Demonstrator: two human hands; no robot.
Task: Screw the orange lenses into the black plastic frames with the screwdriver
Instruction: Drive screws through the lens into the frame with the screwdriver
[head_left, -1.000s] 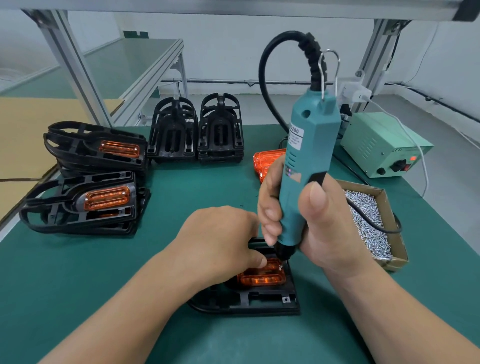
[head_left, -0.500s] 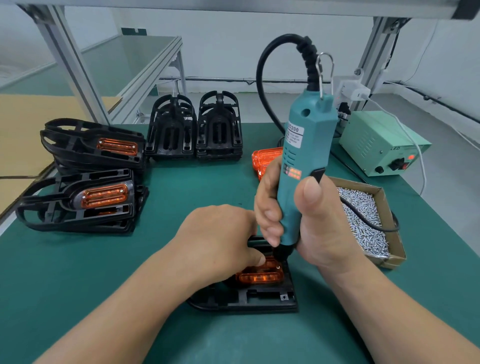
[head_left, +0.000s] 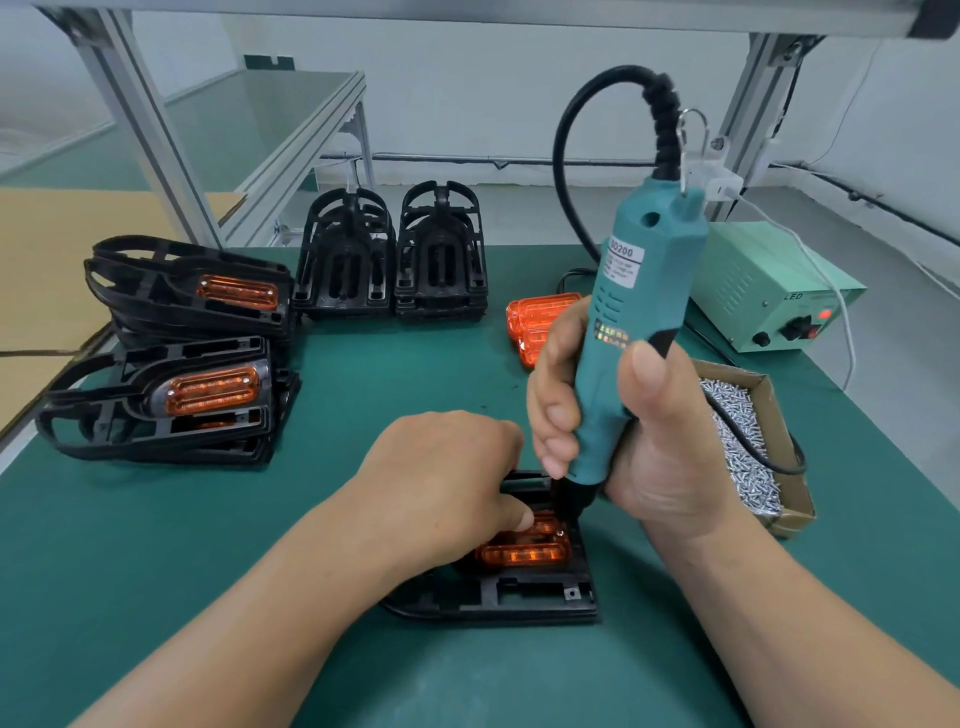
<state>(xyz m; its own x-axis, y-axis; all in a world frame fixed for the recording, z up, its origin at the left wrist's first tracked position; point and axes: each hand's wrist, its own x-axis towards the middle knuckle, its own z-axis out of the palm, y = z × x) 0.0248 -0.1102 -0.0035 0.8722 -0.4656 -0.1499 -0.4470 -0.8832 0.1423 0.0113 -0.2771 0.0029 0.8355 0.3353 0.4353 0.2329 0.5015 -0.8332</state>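
Right hand (head_left: 649, 452) fingers wrap one screwdriver (head_left: 623, 312); left hand (head_left: 441, 467) fingers clasp one orange lens (head_left: 524, 553) in one black frame (head_left: 519, 592). Four frame stacks (head_left: 343, 260), green worktop (head_left: 156, 545), white walls (head_left: 467, 104).

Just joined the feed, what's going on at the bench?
A person is screwing an orange lens into a black frame on the mat. The right hand grips the screwdriver upright, tip down at the lens's far right corner. The left hand steadies the lens with curled fingers. Finished frames are stacked on the left; a screw box sits on the right.
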